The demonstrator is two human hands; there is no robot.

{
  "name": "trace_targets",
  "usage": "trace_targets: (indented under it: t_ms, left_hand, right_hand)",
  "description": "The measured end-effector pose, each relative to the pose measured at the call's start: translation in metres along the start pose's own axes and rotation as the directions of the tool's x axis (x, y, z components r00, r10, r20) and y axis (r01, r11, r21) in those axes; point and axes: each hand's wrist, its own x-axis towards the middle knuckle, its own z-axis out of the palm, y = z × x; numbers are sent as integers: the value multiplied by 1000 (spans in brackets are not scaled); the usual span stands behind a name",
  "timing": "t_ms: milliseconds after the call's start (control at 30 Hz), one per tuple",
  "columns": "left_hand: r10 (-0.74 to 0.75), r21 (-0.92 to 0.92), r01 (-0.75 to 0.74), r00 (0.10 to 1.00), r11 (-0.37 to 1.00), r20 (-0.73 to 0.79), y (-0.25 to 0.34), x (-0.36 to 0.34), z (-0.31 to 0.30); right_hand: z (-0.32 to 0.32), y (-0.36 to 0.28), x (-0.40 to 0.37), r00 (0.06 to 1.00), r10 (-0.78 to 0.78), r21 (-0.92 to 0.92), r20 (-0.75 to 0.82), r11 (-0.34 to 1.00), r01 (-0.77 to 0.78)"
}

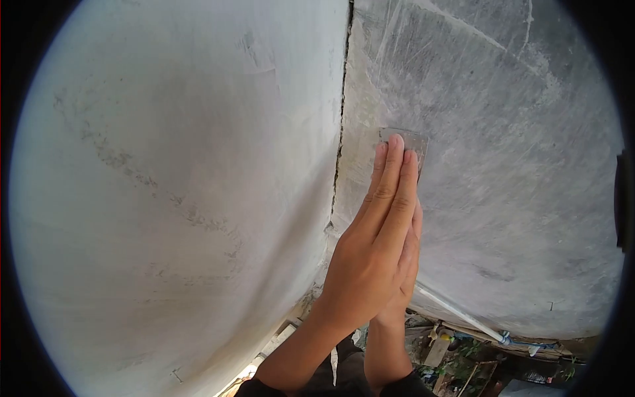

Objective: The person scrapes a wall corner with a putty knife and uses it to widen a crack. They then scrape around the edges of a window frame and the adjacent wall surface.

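Note:
A thin rectangular scraper blade [417, 141] lies against the grey wall [503, 165], close to the corner crack. My left hand [364, 258] is laid over it with the fingers straight and together, fingertips pressing on the blade. Beneath and just to the right is my right hand [408, 281], mostly covered by the left one. Its partly visible fingers look closed around the scraper's lower part; the handle itself is hidden between the hands.
A pale, smooth wall [165, 132] with dark scuffs fills the left side. The dark, ragged crack [341, 119] runs down where the walls meet. Low on the right, a white pipe [463, 312] slants above cluttered ground [456, 364] with wood scraps and plants.

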Motion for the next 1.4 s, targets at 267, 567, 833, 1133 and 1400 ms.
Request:
trace_targets:
  t_ms: [267, 567, 833, 1133, 1400]
  left_hand:
    - [27, 16, -27, 999, 1000, 24, -1, -2, -3]
    - [61, 49, -58, 996, 997, -62, -6, 9, 0]
    - [15, 17, -15, 1000, 1000, -1, -2, 3, -7]
    - [28, 37, -29, 999, 999, 40, -2, 9, -16]
    - [52, 57, -54, 998, 997, 41, 7, 20, -24]
  right_hand:
    - [-7, 9, -5, 1000, 15, 60, 15, 998, -16]
    - [-1, -21, 22, 993, -1, -229, 114, 973, 27]
    - [3, -11, 11, 998, 38, -101, 49, 994, -33]
    - [9, -18, 16, 990, -83, -281, 114, 953, 112]
    - [24, -26, 21, 999, -5, -134, 46, 991, 11]
